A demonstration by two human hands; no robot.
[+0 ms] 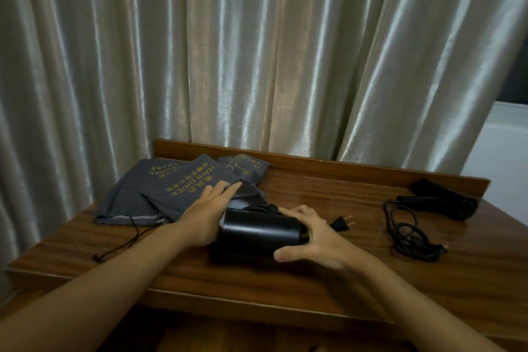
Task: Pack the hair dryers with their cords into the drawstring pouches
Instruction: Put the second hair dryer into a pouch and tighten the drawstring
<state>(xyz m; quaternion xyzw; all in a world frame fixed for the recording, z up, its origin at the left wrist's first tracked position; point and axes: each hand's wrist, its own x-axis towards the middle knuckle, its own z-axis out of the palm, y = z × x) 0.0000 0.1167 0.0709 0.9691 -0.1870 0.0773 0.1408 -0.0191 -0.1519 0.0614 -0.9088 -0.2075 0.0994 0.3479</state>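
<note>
We note the right hand point(311, 237) gripping the dryer point(258, 230), the left hand point(211, 208) flat on the pouch point(171, 188); we advise holding its mouth wide, cord tucked first.

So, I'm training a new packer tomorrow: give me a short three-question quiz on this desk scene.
1. True or false: the far hair dryer is already inside a pouch.
2. Which hand lies on the top pouch? A) left B) right
3. Fill in: the near dryer's plug lies on the ____.

Key: 1 false, it sits bare with its loose cord. 2 A, the left hand; the right hand holds the near dryer. 3 desk.
</note>
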